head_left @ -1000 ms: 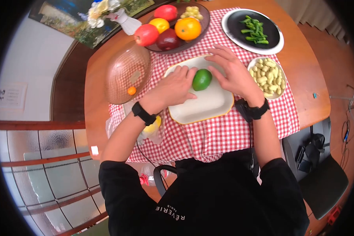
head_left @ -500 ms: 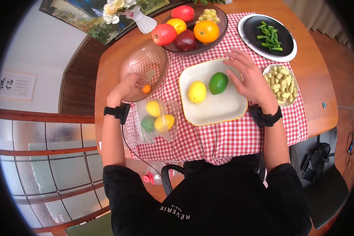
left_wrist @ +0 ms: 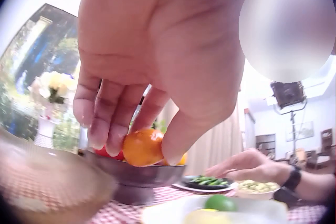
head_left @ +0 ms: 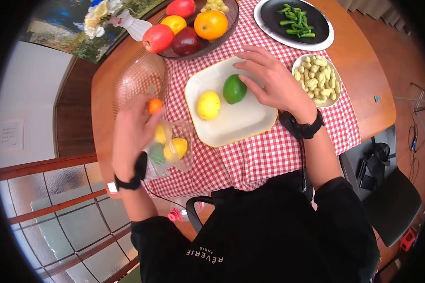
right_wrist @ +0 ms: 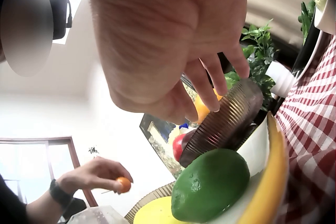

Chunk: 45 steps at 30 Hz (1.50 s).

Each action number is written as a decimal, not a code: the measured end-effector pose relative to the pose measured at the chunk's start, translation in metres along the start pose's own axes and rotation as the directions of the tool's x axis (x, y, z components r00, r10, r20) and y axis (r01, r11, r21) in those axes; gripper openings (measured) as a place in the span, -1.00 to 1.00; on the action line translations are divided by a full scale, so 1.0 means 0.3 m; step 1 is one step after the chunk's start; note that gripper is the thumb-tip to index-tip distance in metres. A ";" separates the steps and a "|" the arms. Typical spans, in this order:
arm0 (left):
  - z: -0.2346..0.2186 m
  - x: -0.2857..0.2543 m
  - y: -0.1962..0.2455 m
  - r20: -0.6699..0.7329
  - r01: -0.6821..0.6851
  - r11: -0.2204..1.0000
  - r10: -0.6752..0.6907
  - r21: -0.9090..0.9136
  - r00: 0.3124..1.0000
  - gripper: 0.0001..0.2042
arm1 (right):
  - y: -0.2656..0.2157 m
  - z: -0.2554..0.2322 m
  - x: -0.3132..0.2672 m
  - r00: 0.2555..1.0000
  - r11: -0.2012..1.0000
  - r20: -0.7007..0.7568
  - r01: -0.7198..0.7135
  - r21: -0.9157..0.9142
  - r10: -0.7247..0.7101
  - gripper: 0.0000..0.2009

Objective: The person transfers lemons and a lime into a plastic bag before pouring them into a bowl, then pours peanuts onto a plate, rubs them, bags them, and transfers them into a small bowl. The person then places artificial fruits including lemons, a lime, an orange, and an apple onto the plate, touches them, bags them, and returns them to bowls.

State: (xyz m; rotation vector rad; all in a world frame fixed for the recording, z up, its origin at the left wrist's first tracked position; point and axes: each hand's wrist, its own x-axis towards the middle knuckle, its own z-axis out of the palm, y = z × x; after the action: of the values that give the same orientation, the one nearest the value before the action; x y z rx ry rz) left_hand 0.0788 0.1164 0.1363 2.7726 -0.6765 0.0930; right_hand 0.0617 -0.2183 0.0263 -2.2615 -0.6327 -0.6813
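Note:
My left hand [head_left: 131,132] pinches a small orange fruit [head_left: 154,106] between thumb and fingers, above the edge of the ribbed pinkish bowl [head_left: 139,75]. In the left wrist view the orange fruit [left_wrist: 143,148] shows at the fingertips. My right hand [head_left: 276,85] hovers with spread fingers over the right side of the white dish [head_left: 236,123], close beside a green fruit [head_left: 234,89]. A yellow fruit [head_left: 208,105] lies left of the green one in the dish. In the right wrist view, the right hand [right_wrist: 173,40] holds nothing.
A clear bag [head_left: 186,158] with yellow and green fruit lies left of the dish. Behind stand a dark fruit bowl [head_left: 193,53] and a white vase [head_left: 132,26]. A plate [head_left: 327,41] of green peppers and a bowl of peanuts [head_left: 318,79] are at the right.
The left hand has gone from the dish to the pinkish bowl and lifted the orange fruit out of it. The yellow fruit, covered earlier, shows in the dish. My right hand stays near the green fruit.

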 end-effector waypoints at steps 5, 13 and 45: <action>0.272 -0.063 0.230 -0.051 -0.277 0.945 0.273 -0.175 0.961 -0.62 | 0.016 0.026 -0.001 0.998 1.000 0.057 0.021 -0.022 -0.020 -0.74; 0.394 -0.060 0.266 0.102 -0.234 0.960 0.252 -0.156 0.962 -0.73 | -0.021 0.062 -0.029 0.986 0.993 0.159 0.070 -0.093 -0.055 -0.67; 0.450 -0.028 0.207 -0.178 -0.211 0.972 0.190 -0.106 0.965 -0.55 | -0.039 0.029 -0.022 0.900 0.984 0.402 -0.129 -0.123 0.168 -0.53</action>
State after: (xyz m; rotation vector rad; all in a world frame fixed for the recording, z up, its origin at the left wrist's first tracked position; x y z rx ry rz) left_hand 0.0421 0.0284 0.0220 2.5358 -0.8850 0.3103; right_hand 0.0522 -0.2059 0.0221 -2.5347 -0.6222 -0.1566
